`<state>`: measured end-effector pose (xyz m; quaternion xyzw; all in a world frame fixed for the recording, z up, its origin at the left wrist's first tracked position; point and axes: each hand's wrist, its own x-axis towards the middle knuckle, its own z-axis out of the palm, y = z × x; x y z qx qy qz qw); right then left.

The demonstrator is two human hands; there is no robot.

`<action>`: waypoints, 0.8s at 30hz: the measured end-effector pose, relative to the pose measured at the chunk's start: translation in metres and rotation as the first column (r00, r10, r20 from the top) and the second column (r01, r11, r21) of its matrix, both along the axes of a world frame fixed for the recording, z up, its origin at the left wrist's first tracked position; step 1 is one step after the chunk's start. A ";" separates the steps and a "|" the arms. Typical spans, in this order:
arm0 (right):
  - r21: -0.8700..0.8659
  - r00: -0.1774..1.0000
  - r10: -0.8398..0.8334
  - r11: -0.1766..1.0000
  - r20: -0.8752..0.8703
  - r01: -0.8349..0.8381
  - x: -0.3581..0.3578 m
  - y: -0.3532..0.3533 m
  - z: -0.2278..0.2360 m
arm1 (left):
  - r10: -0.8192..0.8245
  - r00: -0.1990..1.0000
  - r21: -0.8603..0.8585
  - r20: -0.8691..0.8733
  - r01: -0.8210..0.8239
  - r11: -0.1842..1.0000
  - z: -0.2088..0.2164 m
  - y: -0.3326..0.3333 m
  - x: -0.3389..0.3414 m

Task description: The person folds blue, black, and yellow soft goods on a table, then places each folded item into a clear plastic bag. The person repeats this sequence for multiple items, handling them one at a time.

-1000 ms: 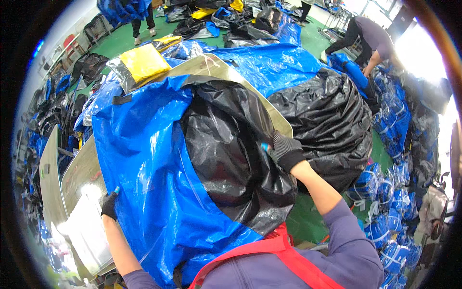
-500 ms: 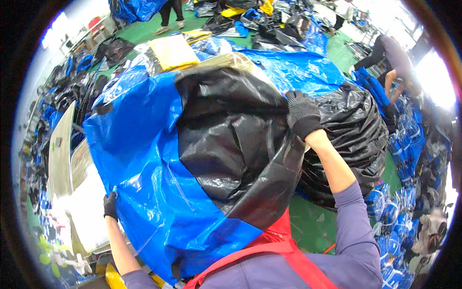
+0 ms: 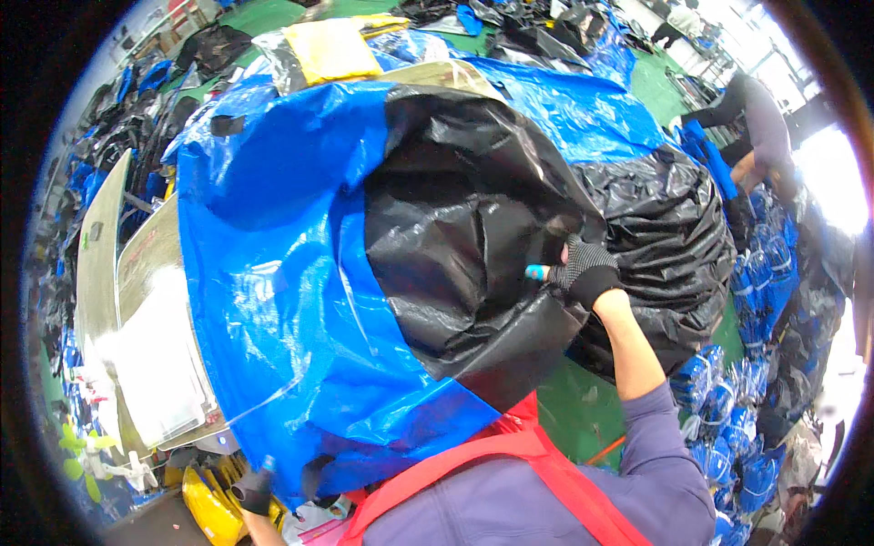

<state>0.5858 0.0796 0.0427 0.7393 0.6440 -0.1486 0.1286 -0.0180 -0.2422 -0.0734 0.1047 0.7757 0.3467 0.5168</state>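
A large blue-and-black plastic sheet [image 3: 273, 300] spreads in front of me, its glossy black part [image 3: 455, 237] creased and sagging. My right hand [image 3: 587, 273], in a dark striped glove, lies on the right side of the black part. Its thumb, with light blue tape at the tip, points left and stands apart from the index finger. My left hand [image 3: 253, 491], in a dark glove, is low at the left, closed at the blue edge with a blue-tipped digit against it. Some of its fingers are hidden.
A pale worktable [image 3: 164, 355] shows at the left, with a folded yellow sheet [image 3: 332, 50] at the far side. Bunched black plastic [image 3: 665, 246] bulges at the right. Tied blue bundles [image 3: 719, 400] stack beyond it. Another person [image 3: 756, 118] bends over at the far right.
My left hand has moved down along the blue edge toward me. My right hand has come down from the sheet's upper right rim onto the black part, its thumb now stretched out.
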 end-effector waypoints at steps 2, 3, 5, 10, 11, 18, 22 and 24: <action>0.133 0.994 0.009 0.991 -0.107 0.005 0.013 -0.026 -0.014 | -0.136 0.990 0.117 0.033 0.131 0.984 -0.034 -0.039 0.024; 0.139 0.993 -0.007 0.990 -0.116 0.023 0.017 -0.038 -0.021 | 0.056 0.985 0.068 0.162 -0.068 0.995 -0.051 -0.051 0.032; 0.083 0.997 -0.040 0.996 -0.066 0.045 0.022 -0.054 -0.033 | 0.061 0.958 0.182 0.279 -0.115 0.977 -0.074 -0.064 0.035; 0.185 0.549 0.019 0.951 -0.835 0.249 0.031 -0.075 -0.056 | -0.048 0.933 0.187 0.356 -0.021 0.982 -0.050 -0.062 0.016; 0.037 0.353 -0.071 0.956 -0.933 0.290 0.031 -0.078 -0.058 | -0.057 0.971 0.417 0.234 -0.047 0.908 -0.037 -0.058 0.010; -0.282 -0.630 -0.025 0.908 -0.776 0.311 0.009 -0.105 -0.074 | -0.087 0.951 0.330 -0.296 0.188 0.925 0.023 -0.016 -0.065; 0.141 0.387 0.070 0.978 -0.919 0.157 0.005 -0.102 -0.035 | 0.025 -0.007 0.019 -1.000 0.463 0.886 0.049 0.025 0.016; 0.526 0.956 0.049 0.843 -0.288 0.116 -0.003 -0.086 0.005 | -0.056 0.198 0.126 -0.978 0.790 0.600 0.069 0.061 0.104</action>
